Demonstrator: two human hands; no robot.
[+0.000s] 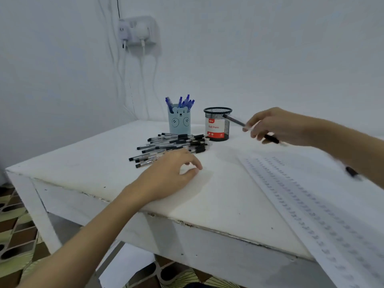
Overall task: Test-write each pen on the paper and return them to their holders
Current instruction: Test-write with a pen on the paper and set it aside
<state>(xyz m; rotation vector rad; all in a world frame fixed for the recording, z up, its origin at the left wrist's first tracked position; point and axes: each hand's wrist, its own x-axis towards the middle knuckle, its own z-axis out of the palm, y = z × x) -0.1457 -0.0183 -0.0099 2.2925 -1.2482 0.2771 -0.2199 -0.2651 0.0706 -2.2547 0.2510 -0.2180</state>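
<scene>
L hand (166,173) nearest, resting on the white tabletop (218,204) just below the pen pile, fingers loosely curled, holding nothing; grip relaxed. R of it lies 1 long paper sheet (311,204), covered in rows of small test marks, running off the near-right edge. R hand (276,125) is raised above the tabletop, grip pinching 1 black pen (234,119), whose far end points at the rim of the mesh holder; blurred, so can't tell if it touches.

Containers, 2 at the back: light-blue bear-face cup (179,121) w/ blue pens (182,101) standing in it, approx 6 caps showing, exact no. unclear. Just R of it, black mesh holder (217,124) w/ red-white "Ball Pens" label; contents hidden from this angle.

Pile of black-capped clear pens (172,147) lies on the tabletop in front of both containers, touching or nearly touching the mesh holder's base; well over a dozen, too overlapped to count. 1 dark object (351,171) by the R forearm on the paper, blurred.
</scene>
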